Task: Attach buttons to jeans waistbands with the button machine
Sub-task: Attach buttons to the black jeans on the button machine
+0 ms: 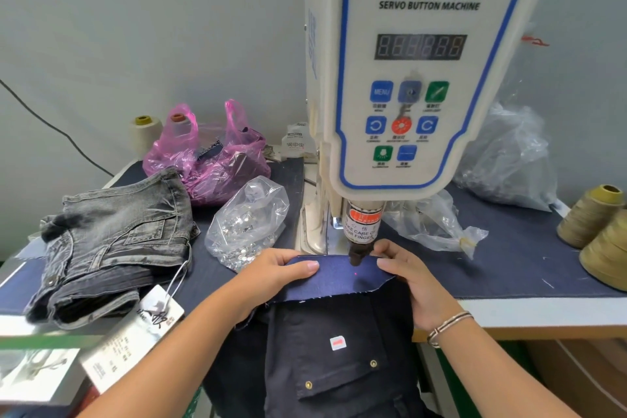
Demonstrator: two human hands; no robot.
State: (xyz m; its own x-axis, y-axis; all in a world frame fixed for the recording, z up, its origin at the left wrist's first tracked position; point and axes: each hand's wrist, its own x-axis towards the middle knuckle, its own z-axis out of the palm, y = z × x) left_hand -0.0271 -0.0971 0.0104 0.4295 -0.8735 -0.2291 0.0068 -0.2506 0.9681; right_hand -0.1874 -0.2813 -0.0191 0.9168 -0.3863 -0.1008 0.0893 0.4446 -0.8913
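Note:
A white servo button machine point(417, 78) stands at the middle of the table. Its dark punch head point(356, 256) hangs just over a strip of blue denim point(342, 276), which carries a red laser dot. My left hand point(278, 268) pinches the strip's left end, thumb on top. My right hand point(407, 268) pinches its right end. Dark jeans point(336, 360) with brass rivets and a small white label hang from the strip toward me. A clear bag of silver buttons point(244, 231) lies left of the machine.
Folded grey jeans point(112, 244) with a hang tag lie at the left. A pink plastic bag point(210, 159) and two thread cones sit behind them. Clear bags point(502, 163) and olive thread spools point(597, 231) are on the right. Dark cloth covers the table.

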